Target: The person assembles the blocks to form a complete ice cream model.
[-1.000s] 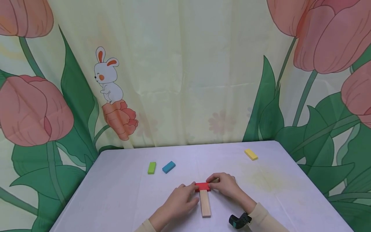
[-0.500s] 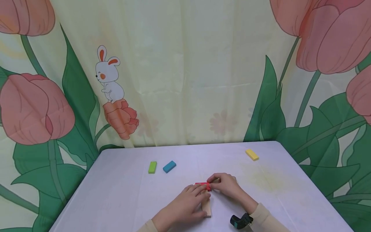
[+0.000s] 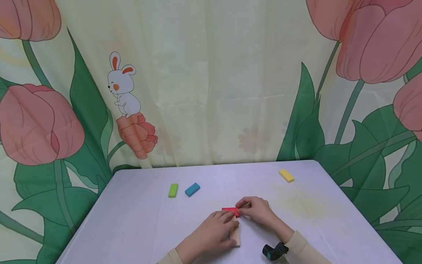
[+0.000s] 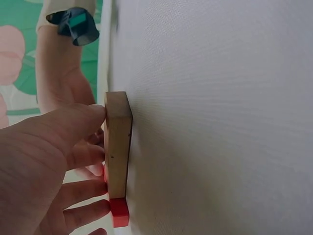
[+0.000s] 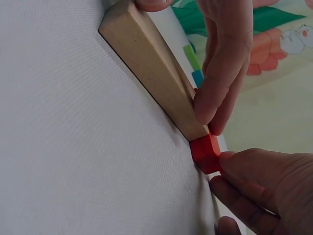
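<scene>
While your left hand [image 3: 211,231] spreads over the wooden block [image 3: 235,237], fingertips reaching the red block [image 3: 229,209] set crosswise at its far end on the table [image 3: 138,227], your right hand [image 3: 256,211] touches the red block's right end; whether it pinches, I cannot tell.

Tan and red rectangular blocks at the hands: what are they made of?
Tan rectangular block: likely bare wood, matte, with brown tone and dark specks. Red rectangular block: probably painted wood, smooth and evenly coloured; no grain shows, so plastic remains possible.
</scene>
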`<control>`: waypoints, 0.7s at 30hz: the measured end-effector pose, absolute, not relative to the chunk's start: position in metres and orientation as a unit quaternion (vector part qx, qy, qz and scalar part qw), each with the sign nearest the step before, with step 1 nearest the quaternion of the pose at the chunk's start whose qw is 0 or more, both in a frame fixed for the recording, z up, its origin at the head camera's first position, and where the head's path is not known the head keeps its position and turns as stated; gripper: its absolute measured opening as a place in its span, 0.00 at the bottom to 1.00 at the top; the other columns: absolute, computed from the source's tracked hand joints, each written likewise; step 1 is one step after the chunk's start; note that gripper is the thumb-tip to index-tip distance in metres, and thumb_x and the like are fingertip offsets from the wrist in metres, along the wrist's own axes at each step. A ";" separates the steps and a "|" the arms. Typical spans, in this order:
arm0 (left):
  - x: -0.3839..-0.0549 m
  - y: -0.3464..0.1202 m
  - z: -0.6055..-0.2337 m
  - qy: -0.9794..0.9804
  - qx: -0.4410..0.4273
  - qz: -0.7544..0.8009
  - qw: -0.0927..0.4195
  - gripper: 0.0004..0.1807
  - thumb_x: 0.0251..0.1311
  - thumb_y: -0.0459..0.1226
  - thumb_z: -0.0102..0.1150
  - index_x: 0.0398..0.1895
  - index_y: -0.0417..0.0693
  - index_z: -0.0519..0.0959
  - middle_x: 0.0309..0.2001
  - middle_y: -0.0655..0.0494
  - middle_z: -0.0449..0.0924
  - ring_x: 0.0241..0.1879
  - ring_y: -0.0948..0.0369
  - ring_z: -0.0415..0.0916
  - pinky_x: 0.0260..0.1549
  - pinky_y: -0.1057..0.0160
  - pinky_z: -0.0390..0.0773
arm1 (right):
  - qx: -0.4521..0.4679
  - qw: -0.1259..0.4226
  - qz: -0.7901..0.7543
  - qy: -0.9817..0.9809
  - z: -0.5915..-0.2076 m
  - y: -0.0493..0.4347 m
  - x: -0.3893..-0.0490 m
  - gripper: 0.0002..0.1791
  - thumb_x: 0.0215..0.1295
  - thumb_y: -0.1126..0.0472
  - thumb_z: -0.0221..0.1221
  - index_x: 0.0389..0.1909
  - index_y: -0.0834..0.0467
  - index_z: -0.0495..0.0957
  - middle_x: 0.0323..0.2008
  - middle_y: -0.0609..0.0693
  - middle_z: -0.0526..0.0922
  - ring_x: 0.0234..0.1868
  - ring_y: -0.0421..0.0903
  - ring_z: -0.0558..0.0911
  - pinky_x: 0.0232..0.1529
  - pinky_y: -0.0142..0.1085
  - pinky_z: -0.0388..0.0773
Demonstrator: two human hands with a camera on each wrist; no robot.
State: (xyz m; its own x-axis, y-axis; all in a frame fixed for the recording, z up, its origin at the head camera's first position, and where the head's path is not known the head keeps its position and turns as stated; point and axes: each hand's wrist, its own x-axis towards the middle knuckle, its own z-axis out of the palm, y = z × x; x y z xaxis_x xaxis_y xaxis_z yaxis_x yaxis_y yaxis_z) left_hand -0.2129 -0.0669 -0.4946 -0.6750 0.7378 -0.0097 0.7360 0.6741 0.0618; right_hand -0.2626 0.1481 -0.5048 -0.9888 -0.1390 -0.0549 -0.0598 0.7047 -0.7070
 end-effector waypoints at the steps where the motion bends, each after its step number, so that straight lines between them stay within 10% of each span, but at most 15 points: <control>1: -0.213 -0.067 -0.494 0.915 0.402 0.025 0.019 0.29 0.68 0.59 0.60 0.69 0.63 0.76 0.73 0.59 0.71 0.71 0.58 0.68 0.71 0.54 0.68 | -0.053 0.050 -0.380 0.922 -0.506 0.149 -0.263 0.05 0.61 0.56 0.72 0.36 0.43 0.88 0.35 0.38 0.86 0.36 0.43 0.74 0.44 0.46 0.63; 21: -0.212 -0.070 -0.492 0.923 0.380 0.046 0.035 0.29 0.64 0.59 0.66 0.66 0.64 0.77 0.64 0.65 0.75 0.65 0.64 0.70 0.69 0.53 0.70 | -0.004 -0.038 -0.356 0.934 -0.514 0.208 -0.283 0.07 0.68 0.57 0.66 0.44 0.52 0.87 0.41 0.46 0.88 0.38 0.42 0.81 0.37 0.37 0.75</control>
